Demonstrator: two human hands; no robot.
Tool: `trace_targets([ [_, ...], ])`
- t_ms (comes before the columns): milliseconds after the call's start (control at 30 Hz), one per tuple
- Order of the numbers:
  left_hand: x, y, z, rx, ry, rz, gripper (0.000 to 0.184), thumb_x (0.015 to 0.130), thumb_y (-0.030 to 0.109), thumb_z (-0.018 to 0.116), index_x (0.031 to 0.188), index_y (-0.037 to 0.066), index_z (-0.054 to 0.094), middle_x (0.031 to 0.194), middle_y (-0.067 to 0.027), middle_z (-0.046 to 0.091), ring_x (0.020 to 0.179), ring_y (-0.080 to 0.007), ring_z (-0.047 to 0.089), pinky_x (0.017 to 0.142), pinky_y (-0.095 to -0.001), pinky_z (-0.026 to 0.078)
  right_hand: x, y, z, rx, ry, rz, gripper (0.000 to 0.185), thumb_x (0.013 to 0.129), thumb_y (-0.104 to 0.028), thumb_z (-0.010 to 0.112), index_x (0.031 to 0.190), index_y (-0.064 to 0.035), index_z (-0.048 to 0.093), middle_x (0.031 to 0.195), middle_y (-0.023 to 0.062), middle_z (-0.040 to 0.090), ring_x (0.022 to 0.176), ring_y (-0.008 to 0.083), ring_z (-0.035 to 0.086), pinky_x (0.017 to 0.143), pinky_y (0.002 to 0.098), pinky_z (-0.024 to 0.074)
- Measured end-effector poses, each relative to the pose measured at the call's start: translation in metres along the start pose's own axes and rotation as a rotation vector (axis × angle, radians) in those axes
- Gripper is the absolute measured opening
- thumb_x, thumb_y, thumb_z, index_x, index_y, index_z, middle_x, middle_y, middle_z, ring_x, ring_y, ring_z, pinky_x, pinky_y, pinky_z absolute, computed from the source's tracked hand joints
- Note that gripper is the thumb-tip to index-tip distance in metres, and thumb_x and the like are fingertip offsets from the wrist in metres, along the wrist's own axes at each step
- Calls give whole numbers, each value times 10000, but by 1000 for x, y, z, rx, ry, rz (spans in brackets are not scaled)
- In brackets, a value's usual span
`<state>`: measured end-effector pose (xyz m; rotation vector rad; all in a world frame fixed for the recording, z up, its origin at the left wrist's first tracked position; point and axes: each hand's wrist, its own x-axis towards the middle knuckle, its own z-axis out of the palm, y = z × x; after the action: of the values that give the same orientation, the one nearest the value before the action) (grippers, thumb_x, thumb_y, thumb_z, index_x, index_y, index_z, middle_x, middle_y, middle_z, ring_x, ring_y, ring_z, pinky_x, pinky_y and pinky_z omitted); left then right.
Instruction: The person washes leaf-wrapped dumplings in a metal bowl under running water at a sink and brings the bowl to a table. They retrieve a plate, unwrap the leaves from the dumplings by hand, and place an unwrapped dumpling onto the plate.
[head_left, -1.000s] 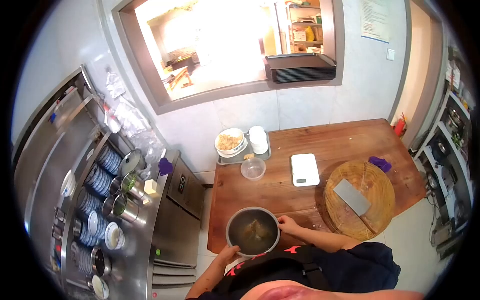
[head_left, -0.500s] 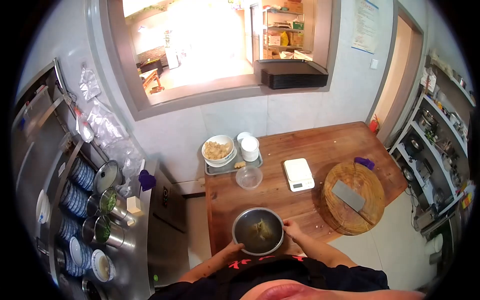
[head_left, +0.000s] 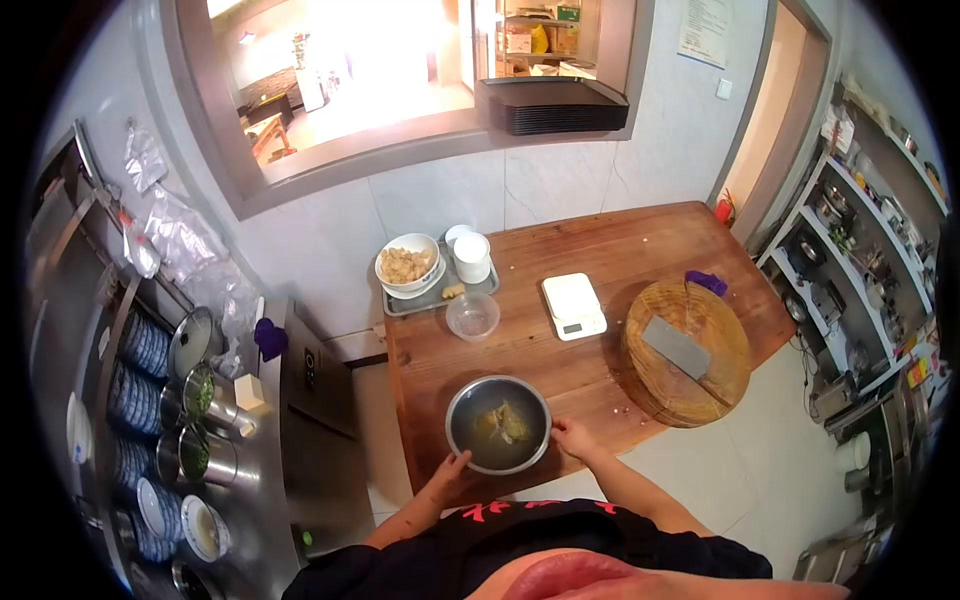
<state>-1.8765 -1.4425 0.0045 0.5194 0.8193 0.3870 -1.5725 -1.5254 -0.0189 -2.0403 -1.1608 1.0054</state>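
Note:
A round metal bowl (head_left: 461, 454) with liquid and a yellowish-green food piece (head_left: 505, 422) in it stands at the near left edge of the wooden table (head_left: 530, 365). My left hand (head_left: 454, 474) grips its lower left rim, thumb on top. On its right side my right hand (head_left: 570, 437) holds the rim with bent fingers. Beyond the bowl is a clear plastic container (head_left: 473, 317). A white scale (head_left: 574, 307) lies to the right of that, and farther right a cleaver (head_left: 676, 347) rests on a round wooden chopping block (head_left: 722, 322).
A grey tray (head_left: 404, 306) at the back left bears a bowl of brown chunks (head_left: 406, 265) and white cups (head_left: 472, 258). Purple cloth (head_left: 706, 283) lies behind the block. Steel counter (head_left: 262, 500) with pots and bowls at left; black trays (head_left: 560, 119) on the window ledge.
The camera view has shifted, so the table and the things on it appear farther left and, since half a second ago, higher. Both hands are still at the bowl; the food piece in it has turned slightly.

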Motion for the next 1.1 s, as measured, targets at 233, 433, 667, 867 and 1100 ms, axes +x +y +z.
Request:
trace_targets([
  [233, 6, -25, -5, -10, 47, 75, 503, 868, 408, 559, 1248, 119, 402, 1211, -68, 487, 1108, -268, 474, 889, -446, 400, -120, 174, -41, -225, -40, 107, 302, 812, -274, 564, 1009, -62, 648, 957, 142, 653, 916, 281, 617, 828, 380, 472],
  [433, 23, -37, -27, 42, 35, 141, 455, 892, 390, 516, 1241, 112, 427, 1192, -56, 510, 1064, -269, 498, 860, -494, 399, -199, 345, -37, -287, 122, 313, 255, 792, -303, 552, 930, -137, 689, 865, 118, 667, 873, 281, 631, 795, 389, 496],
  [667, 53, -30, -53, 165, 212, 402, 312, 894, 260, 489, 1123, 60, 557, 1040, -68, 598, 944, -200, 564, 812, -355, 450, -128, 179, -42, -15, 117, 35, 311, 818, -270, 517, 1025, -70, 635, 923, 172, 646, 893, 310, 619, 800, 392, 480],
  [867, 94, 8, -69, 623, 497, 447, 359, 882, 264, 401, 955, -7, 625, 920, -141, 647, 856, -248, 604, 785, -359, 460, -27, 27, 0, -17, 226, -154, 412, 866, -218, 518, 1194, 30, 487, 989, 233, 618, 934, 317, 616, 798, 379, 481],
  [1100, 67, 54, -2, 1183, 658, 552, 388, 893, 299, 342, 913, 12, 602, 975, -248, 591, 955, -423, 545, 823, -471, 425, 11, -42, 16, -15, 297, -114, 348, 903, -255, 412, 1115, -2, 522, 975, 260, 596, 934, 416, 564, 815, 461, 442],
])
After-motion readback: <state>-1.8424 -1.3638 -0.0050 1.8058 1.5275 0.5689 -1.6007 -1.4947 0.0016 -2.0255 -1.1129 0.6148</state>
